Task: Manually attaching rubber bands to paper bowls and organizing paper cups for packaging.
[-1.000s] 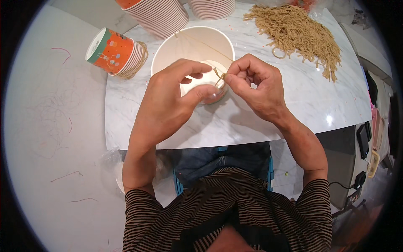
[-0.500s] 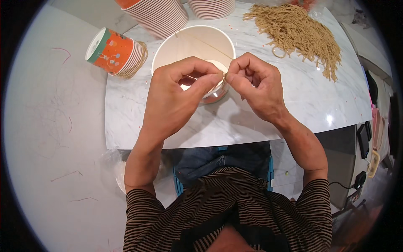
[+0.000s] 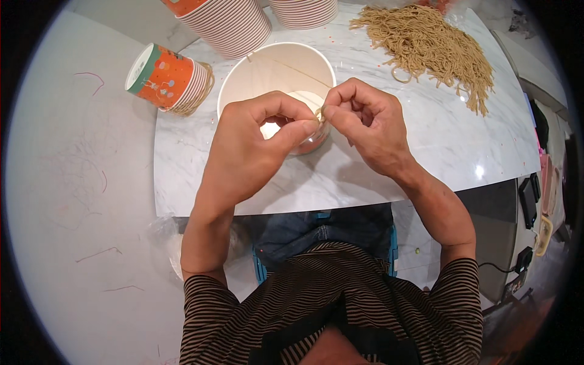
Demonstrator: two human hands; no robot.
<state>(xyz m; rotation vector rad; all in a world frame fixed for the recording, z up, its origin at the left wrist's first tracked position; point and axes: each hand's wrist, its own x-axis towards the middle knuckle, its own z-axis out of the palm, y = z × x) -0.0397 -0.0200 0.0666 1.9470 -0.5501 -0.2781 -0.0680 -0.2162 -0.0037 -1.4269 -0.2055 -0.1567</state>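
Glossy white paper forms the round bowl [image 3: 277, 73] on the veined marble table [image 3: 426, 152], a thin tan band [image 3: 301, 74] stretched straight across its mouth. The left hand [image 3: 252, 146] and the right hand [image 3: 365, 125] meet at the near rim, fingertips pinched tight on that band.

Marble table [image 3: 377, 188], orange cup stack on its side [image 3: 167, 79], stacked cups at the far edge [image 3: 228, 21], grey floor [image 3: 73, 201]

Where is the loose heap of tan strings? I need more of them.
In the head view the heap of tan strings lies far right on the marble table, beyond the right hand.
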